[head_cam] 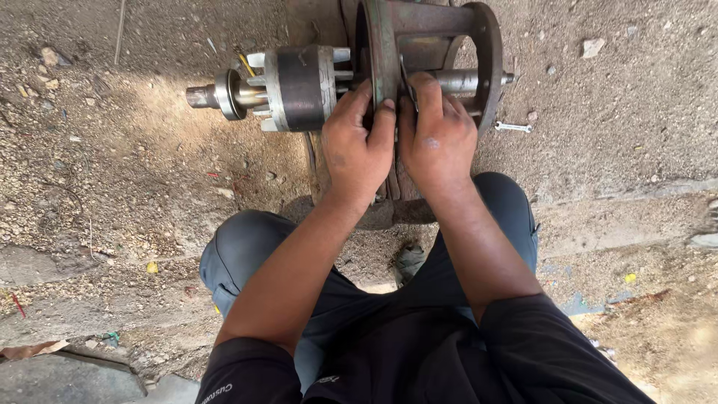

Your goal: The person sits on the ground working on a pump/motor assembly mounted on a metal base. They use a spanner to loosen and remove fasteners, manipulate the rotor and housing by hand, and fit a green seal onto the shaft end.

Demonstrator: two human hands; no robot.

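Both my hands press together on the green flange (378, 52) of the shaft assembly (299, 86) lying on the dirt floor (112, 187): left hand (357, 146) gripping the rim, right hand (436, 138) beside it. I judge the fitting unfinished; a wrench (513, 127) lies unused nearby.

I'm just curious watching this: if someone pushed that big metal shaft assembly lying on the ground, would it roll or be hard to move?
The shaft assembly looks like solid steel, so probably heavy and stiff. Its round drum and green flanged housing suggest it could roll sideways, though the gritty dirt ground would likely slow it. Both the left hand and the right hand rest on it, perhaps steadying it.
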